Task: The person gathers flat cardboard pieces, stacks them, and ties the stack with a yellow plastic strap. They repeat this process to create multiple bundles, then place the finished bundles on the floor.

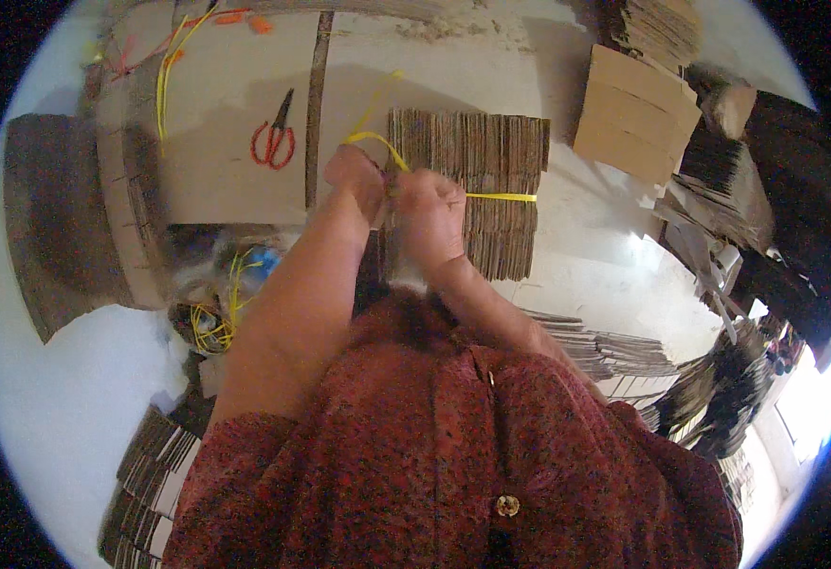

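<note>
A bundle of flat cardboard pieces (501, 152) stands on edge in front of me, packed in tight rows. Across its right part runs a yellow strap (502, 197). My right hand (431, 211) is closed at the bundle's left part, with the strap pinched in its fingers. Just left of it, my left hand (356, 180) is closed at the bundle's left edge. A loop of the strap arches between the two hands, and a loose end trails away beyond them. The left fingertips are partly hidden.
Red-handled scissors (273, 142) lie on the cardboard-covered surface to the left. Coiled yellow strapping (210, 327) hangs lower left. Cardboard stacks stand at the left (74, 218) and lower left (145, 493). More cardboard sheets (635, 114) are piled at the right.
</note>
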`<state>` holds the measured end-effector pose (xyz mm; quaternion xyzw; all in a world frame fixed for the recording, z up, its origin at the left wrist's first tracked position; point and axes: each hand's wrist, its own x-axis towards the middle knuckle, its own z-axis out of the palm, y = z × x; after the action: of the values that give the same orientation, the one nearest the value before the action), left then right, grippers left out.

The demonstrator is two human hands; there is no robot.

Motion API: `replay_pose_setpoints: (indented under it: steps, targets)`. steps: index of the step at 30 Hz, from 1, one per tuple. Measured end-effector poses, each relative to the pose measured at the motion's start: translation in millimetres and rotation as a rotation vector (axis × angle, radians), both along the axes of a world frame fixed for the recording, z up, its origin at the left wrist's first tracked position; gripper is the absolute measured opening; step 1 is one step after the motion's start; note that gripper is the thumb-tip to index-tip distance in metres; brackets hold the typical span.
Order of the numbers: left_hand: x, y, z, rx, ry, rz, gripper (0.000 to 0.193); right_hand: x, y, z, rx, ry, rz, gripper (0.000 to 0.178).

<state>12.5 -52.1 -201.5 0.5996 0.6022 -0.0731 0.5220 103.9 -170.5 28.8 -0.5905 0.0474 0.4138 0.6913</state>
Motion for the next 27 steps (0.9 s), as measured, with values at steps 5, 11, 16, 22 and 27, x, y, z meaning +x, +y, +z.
replay_pose_setpoints:
  steps: [5,11,16,22,27]
  targets:
    - [44.3,4.5,73.2,-0.006,0.202,-0.384,0.022,18.9,-8.5,-17.5,-0.048,-0.054,-0.019,0.024]
    - [10.3,4.1,142.4,-0.324,-0.550,0.202,0.024,12.9,1.9,-7.4,-0.058,0.014,-0.119,0.030]
    - [-14.7,-4.4,166.6,0.265,-0.104,-0.697,0.027,13.0,3.6,-15.1,0.001,0.020,-0.101,0.029]
    - [-35.1,-11.7,174.4,-0.175,-0.412,-0.090,0.036,13.9,6.5,-2.5,-0.025,0.051,-0.105,0.029]
    - [-3.4,-30.6,142.7,0.031,-0.607,0.093,0.025,11.7,5.3,-5.7,-0.037,0.015,-0.083,0.030]
